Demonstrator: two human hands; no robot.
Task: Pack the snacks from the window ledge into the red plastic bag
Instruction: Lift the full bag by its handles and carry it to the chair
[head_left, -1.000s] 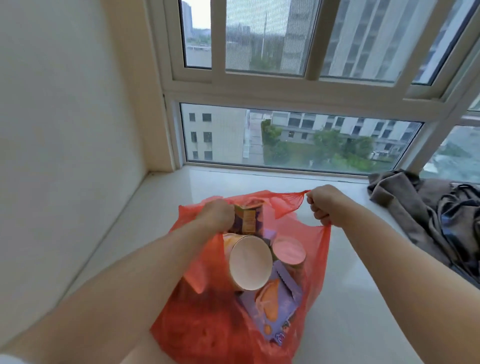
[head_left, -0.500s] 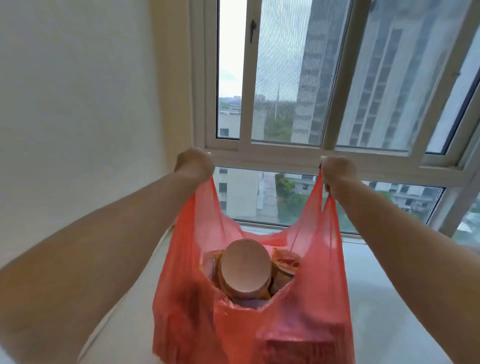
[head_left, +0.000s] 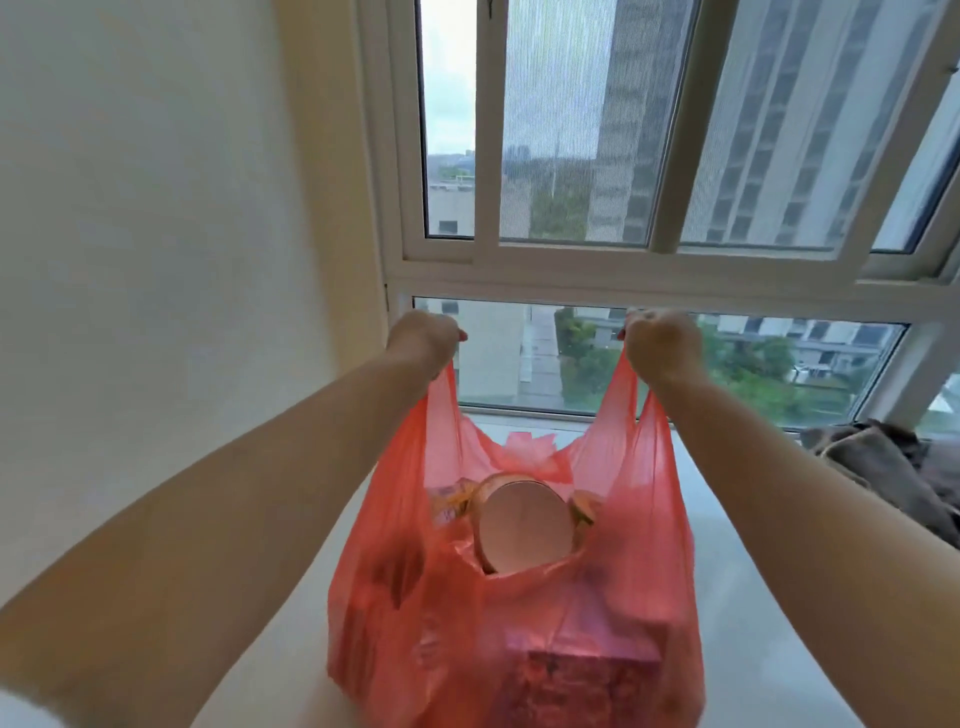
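Red translucent plastic bag (head_left: 519, 623) hangs between my two hands, in front of the window and over the white window ledge (head_left: 753, 597). I can't tell whether its bottom touches the ledge, as the lower edge is cut off by the frame.

My left hand (head_left: 423, 338) is a closed fist, fingers curled round the left handle loop (head_left: 441, 415) of the bag. My right hand (head_left: 662, 340) is likewise fisted tight round the right handle loop (head_left: 631, 410). Both are at about the same height, well apart, so the bag mouth is pulled open between them. Both forearms are bare and reach out from the bottom corners.

Inside the bag I see a round tan-lidded snack tub (head_left: 522, 527) with its flat lid facing up toward me, a yellow-orange packet (head_left: 449, 501) just left of it, and another smaller round-topped tub (head_left: 587, 506) partly hidden at its right. Boxy shapes show through the plastic lower down, too blurred to name.

Around: a cream plaster wall (head_left: 156, 234) on the left, a white-framed window (head_left: 623, 265) ahead with buildings and trees outside, and a grey-brown crumpled cloth (head_left: 883, 467) on the ledge far right, apart from the bag.

The bag's long axis runs vertical, handles up, mouth pointing up toward the camera, the handles stretched taut and splayed in a V.
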